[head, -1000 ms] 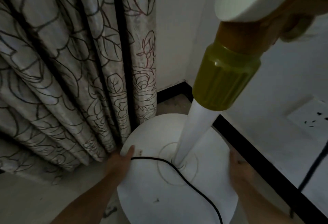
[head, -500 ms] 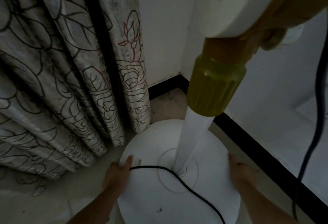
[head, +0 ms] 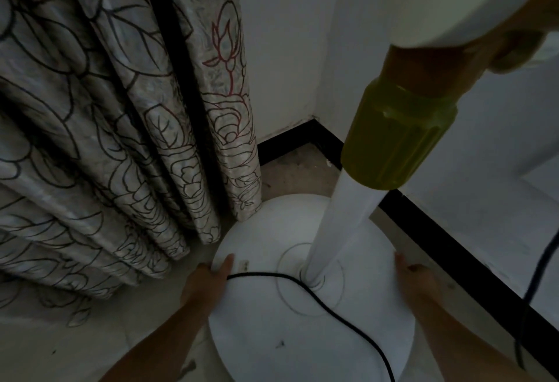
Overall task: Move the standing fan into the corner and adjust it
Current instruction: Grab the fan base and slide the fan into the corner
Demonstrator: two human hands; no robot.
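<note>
White fan base (head: pixel 302 336), yellow-green collar (head: pixel 396 139), black cord (head: pixel 332 309); curtain (head: pixel 106 109) pale, outlined flowers, possibly grey.

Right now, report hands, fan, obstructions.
Left hand and right hand gripping fan base rim. Base near corner. Curtain touching base; cord across it.

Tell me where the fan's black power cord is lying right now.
In the head view the black cord runs across the white round base, from beside the left hand past the pole toward the lower edge.
</note>
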